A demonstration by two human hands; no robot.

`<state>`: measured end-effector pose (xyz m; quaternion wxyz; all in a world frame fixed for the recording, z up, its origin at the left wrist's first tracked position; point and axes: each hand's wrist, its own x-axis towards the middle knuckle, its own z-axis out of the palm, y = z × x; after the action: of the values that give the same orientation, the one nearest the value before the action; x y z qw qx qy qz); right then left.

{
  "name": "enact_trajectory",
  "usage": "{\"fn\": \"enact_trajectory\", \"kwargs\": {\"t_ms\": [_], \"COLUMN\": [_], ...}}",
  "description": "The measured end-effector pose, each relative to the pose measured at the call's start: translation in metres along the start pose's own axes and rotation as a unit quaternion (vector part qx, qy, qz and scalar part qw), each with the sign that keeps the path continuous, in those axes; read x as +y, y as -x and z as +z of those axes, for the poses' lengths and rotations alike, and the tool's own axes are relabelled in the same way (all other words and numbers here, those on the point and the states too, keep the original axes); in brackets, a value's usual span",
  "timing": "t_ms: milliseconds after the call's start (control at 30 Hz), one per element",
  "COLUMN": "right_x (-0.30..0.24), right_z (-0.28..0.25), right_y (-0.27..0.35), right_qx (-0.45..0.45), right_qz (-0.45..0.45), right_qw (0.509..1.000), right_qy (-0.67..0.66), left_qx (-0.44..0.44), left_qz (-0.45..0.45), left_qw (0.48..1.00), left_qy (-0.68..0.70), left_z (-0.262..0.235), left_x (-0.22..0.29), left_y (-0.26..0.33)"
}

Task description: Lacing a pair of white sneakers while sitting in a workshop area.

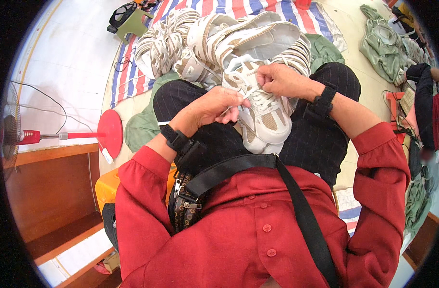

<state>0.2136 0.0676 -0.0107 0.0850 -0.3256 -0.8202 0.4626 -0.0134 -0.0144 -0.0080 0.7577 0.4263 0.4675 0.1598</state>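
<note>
One red shirt (234, 225), one sneaker (272, 133), left fingers (235, 100) tight on lace (247, 95), right fingers (265, 80) together

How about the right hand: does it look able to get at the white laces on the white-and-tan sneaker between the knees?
Likely yes: the right hand is at the sneaker, beside the laces, and nothing seems to cover their crossed rows.

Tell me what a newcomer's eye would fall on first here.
Probably the bright red top filling the lower middle, then the white-and-tan shoe just above it between the knees, with the left hand and right hand at its lacing. Next comes the heap of similar shoes on the striped sheet at the top. The round red fan base stands out at left.
</note>
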Motion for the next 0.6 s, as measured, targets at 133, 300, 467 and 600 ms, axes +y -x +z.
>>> {"fn": "enact_trajectory", "kwargs": {"t_ms": [133,300,467,600], "right_x": [-0.004,0.002,-0.001,-0.001], "right_z": [-0.001,0.003,0.006,0.0], "right_y": [0.001,-0.001,0.001,0.001], "right_qx": [-0.013,0.023,0.061,0.01], "right_qz": [0.026,0.016,0.021,0.073], "right_qw": [0.999,1.0,0.997,0.994], "right_qy": [-0.029,0.013,0.038,-0.076], "left_qx": [0.061,0.279,0.297,0.208], "left_qz": [-0.018,0.28,0.298,0.314], "left_qw": [0.983,0.58,0.478,0.43], "left_qy": [-0.172,-0.713,-0.771,-0.821], "left_z": [0.01,0.01,0.002,0.033], "left_x": [0.009,0.02,0.011,-0.029], "left_y": [0.006,0.004,0.003,0.032]}}
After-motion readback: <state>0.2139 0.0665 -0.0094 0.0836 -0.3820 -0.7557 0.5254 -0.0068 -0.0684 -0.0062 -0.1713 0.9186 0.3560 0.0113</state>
